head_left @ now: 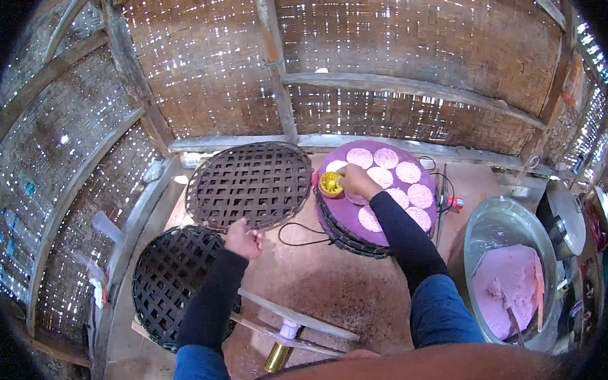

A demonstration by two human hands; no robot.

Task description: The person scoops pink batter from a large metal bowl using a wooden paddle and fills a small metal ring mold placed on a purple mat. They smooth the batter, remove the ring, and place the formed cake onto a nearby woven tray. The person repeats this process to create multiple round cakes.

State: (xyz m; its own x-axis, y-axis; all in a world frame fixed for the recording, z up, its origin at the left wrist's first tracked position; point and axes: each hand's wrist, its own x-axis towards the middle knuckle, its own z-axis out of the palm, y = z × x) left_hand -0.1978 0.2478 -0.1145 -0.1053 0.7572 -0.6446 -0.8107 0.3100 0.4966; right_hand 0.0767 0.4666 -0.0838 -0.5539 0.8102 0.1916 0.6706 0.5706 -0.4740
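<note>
Ten or more pink discs (408,172) on one purple sheet (336,209); I see the right hand (357,182) clamped on one yellow cup (330,184) at its left side, empty left hand (245,241) loosely apart near two woven trays (249,185).

The left forearm wears a snug black sleeve (212,302) reaching to the wrist, plain and close-fitting; its blue upper sleeve (202,370) begins farther up. The right arm matches, with a slim black forearm covering (411,237) and a looser, mottled blue cloth sleeve (445,311) creased above it.
</note>
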